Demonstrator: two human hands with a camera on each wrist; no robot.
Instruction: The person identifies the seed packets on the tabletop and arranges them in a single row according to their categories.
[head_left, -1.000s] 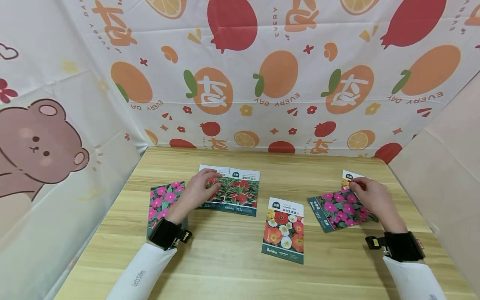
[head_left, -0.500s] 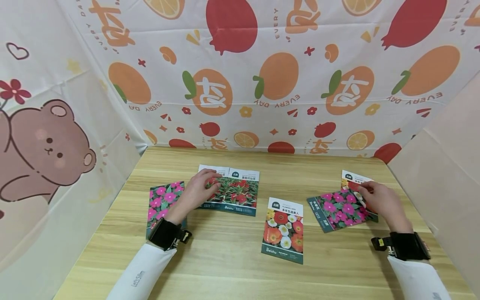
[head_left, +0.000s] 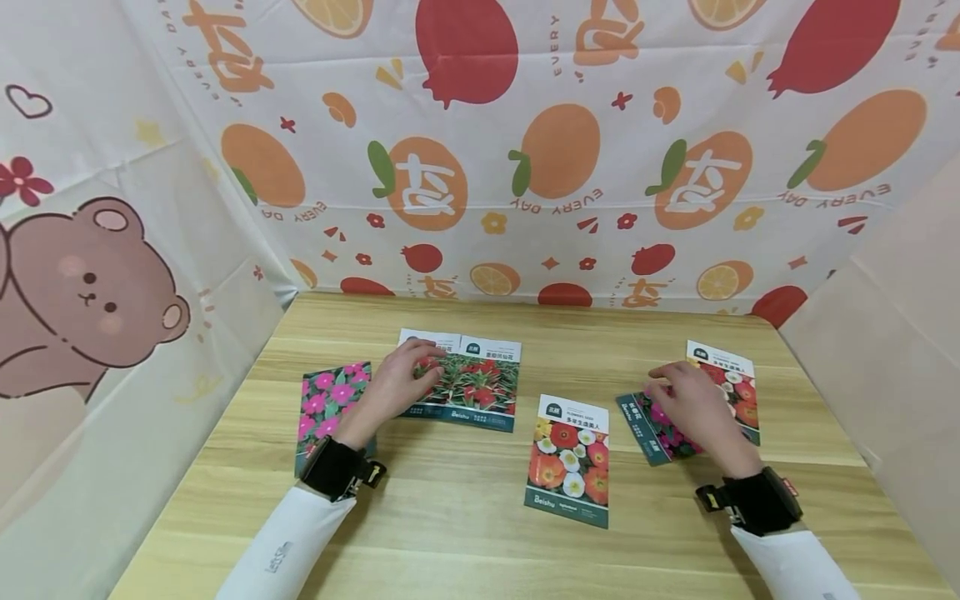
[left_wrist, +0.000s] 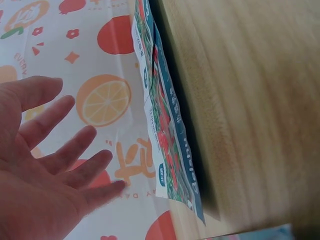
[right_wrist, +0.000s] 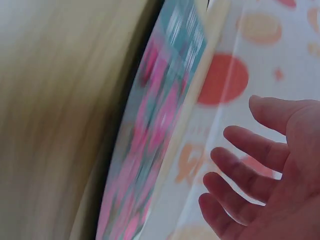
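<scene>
The pink-flower packet [head_left: 663, 429] lies on the desk [head_left: 450, 550] right of the centre poppy packet [head_left: 568, 458], long axis slanting; our right hand [head_left: 690, 404] rests flat on it, fingers relaxed. Our left hand [head_left: 393, 385], fingers spread, touches the red-flower packet [head_left: 472, 383].

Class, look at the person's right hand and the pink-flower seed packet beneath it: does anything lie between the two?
Nothing visible does. The right hand lies with straight fingers directly over the pink-flower packet. The poppy packet is beside it, not between. Whether the fingers actually touch cannot be told.
</scene>
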